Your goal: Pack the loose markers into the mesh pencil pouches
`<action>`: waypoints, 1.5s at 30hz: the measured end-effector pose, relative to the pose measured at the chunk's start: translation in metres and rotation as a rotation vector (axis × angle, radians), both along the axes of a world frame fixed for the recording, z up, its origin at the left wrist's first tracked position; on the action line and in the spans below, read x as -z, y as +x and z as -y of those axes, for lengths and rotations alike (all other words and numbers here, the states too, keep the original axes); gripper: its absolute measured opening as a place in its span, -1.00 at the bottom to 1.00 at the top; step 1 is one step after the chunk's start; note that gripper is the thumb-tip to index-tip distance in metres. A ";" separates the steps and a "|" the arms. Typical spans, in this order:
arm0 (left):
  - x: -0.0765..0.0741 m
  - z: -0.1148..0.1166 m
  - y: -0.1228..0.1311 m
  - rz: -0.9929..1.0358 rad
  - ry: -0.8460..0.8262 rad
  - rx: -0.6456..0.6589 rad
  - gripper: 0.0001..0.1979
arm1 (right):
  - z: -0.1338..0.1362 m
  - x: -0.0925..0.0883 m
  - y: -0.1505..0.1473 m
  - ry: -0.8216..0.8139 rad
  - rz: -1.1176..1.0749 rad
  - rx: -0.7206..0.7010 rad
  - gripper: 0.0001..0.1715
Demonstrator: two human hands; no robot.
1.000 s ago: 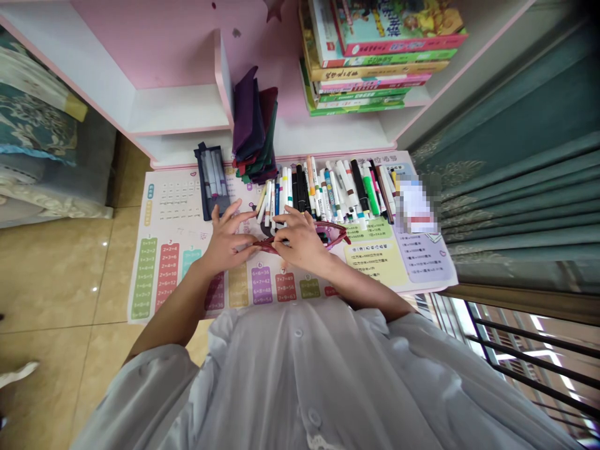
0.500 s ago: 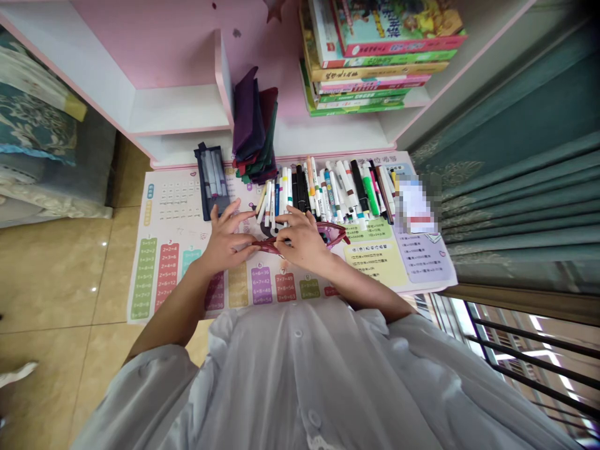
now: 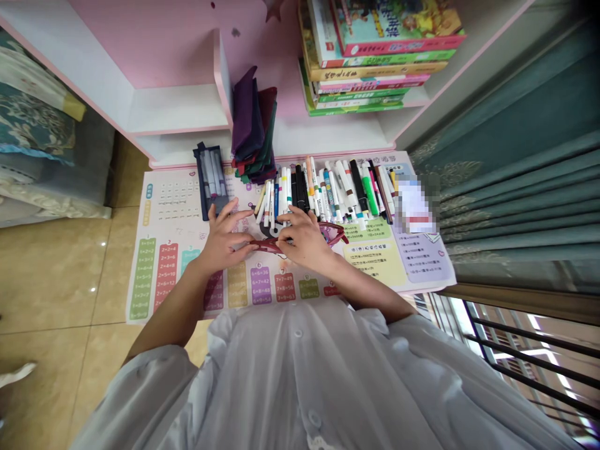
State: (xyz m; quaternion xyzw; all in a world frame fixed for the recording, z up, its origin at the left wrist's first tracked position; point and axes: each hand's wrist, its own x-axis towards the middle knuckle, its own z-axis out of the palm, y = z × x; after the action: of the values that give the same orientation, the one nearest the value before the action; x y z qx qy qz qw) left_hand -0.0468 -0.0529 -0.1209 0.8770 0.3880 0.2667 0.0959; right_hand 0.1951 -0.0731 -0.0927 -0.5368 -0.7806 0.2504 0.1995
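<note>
A dark red zip pouch (image 3: 338, 232) with see-through sides lies across the desk in front of me. My left hand (image 3: 224, 242) pinches its left end between thumb and finger, the other fingers spread. Over its middle, my right hand (image 3: 304, 239) is closed with the fingertips at the pouch's upper edge; what exactly they grip there is hidden. Just beyond the hands lies a row of markers (image 3: 285, 187), with white, black, green and other coloured barrels. A navy pouch (image 3: 205, 187) with several grey markers in it rests by my left fingertips.
A stack of purple, red and green pouches (image 3: 248, 128) leans at the shelf's divider. Books (image 3: 375, 69) are piled on the right of the pink and white shelf (image 3: 175, 109). A printed times-table mat (image 3: 162, 215) covers the desk; a curtain (image 3: 520, 156) hangs at the right.
My right hand has slid slightly to the right along the red pouch's edge, and more of that edge shows between my hands. My left hand has hardly moved.
</note>
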 end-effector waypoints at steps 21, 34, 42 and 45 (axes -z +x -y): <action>-0.001 -0.002 -0.001 -0.001 0.011 -0.011 -0.73 | -0.001 -0.006 0.007 -0.039 0.023 0.008 -0.77; -0.004 -0.002 -0.003 -0.010 -0.047 -0.040 -0.70 | 0.000 -0.005 0.011 -0.035 0.007 0.028 -0.76; -0.006 -0.003 -0.004 -0.020 -0.051 -0.042 -0.68 | 0.000 -0.005 0.015 -0.037 0.010 0.029 -0.75; -0.006 -0.003 -0.004 -0.020 -0.029 -0.038 -0.70 | 0.001 -0.005 0.016 -0.030 0.011 0.035 -0.76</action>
State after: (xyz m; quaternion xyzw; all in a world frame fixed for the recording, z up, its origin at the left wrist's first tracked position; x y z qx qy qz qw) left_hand -0.0505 -0.0495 -0.1151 0.8706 0.4094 0.2540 0.0994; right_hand 0.2113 -0.0736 -0.0881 -0.5548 -0.7683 0.2556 0.1913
